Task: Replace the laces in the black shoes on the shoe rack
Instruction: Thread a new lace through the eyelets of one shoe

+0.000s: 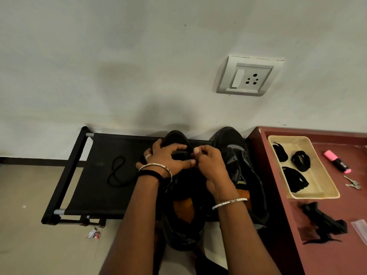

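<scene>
L hand clamped over the black shoe on the shoe rack, fingers curled round its front, thumb pressing in. R hand right beside it, thumb & forefinger pinching at the shoe's eyelets, touching the L thumb. Black on black, can't tell if a lace sits between them. 2nd shoe just right of R knuckles, loose lace left of L fingers.

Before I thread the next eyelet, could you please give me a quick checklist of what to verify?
1. Left hand grips the worked shoe: ok.
2. Lace end in the right hand's pinch: cannot tell.
3. Spare laces lie in the tray: ok.
4. Loose lace on the rack, apart from both hands: ok.
5. Second shoe stands on the rack: ok.
</scene>
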